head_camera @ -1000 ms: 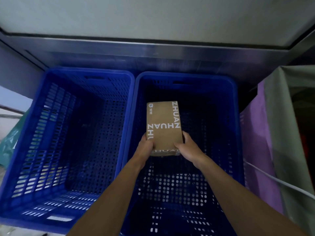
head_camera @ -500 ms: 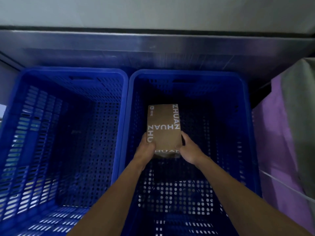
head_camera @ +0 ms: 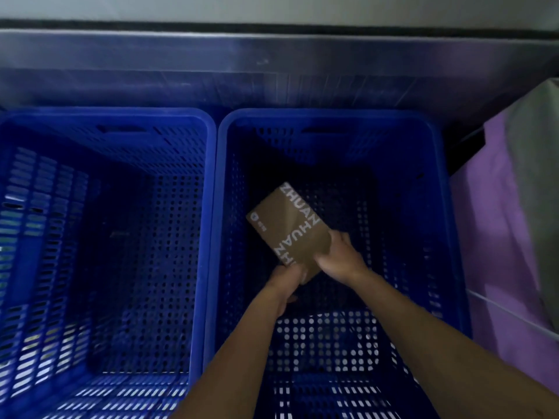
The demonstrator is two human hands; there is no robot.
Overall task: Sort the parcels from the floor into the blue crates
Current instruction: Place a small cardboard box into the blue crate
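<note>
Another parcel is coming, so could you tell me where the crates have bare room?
The left crate shows nothing inside; its floor looks free. In the right crate, the brown parcel, left hand and right hand crowd the middle; bare floor lies along its far and right walls.

The brown parcel [head_camera: 289,226] bears "ZHUAN" in white capitals along its edge and again across its face.

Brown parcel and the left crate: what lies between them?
Head view: only the left wall of the right crate and both crates' rims separate the brown parcel, held by the left hand and right hand, from the left crate.
</note>
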